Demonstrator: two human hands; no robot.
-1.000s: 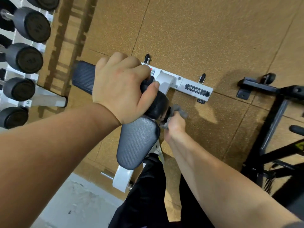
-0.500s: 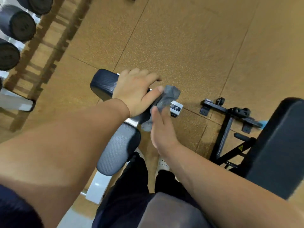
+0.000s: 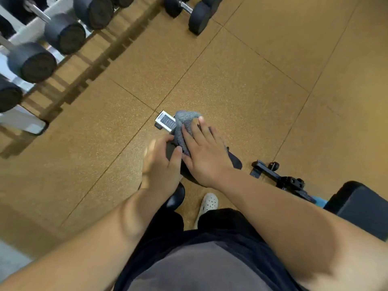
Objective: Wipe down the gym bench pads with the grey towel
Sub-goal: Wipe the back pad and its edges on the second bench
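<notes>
The grey towel (image 3: 185, 120) lies bunched over the far end of the black bench pad (image 3: 235, 161), most of which is hidden beneath my hands. My right hand (image 3: 204, 153) lies flat on the towel with straight fingers, pressing it onto the pad. My left hand (image 3: 160, 164), blurred, grips the pad's left side just beside the towel, with dark pad showing between thumb and fingers. The bench's white frame end (image 3: 165, 121) with a label sticks out past the towel. A rounded piece of seat pad (image 3: 176, 198) shows below my left wrist.
A dumbbell rack (image 3: 31, 59) fills the upper left and a loose dumbbell (image 3: 190, 12) lies at the top. A second black bench (image 3: 361, 203) with its black foot bar (image 3: 279, 177) stands at right. My white shoe (image 3: 209, 203) is on the cork-coloured floor.
My right hand has come up onto the pad and flattened on the towel, which has spread over the pad's end. My left hand has slid nearer. The view has swung.
</notes>
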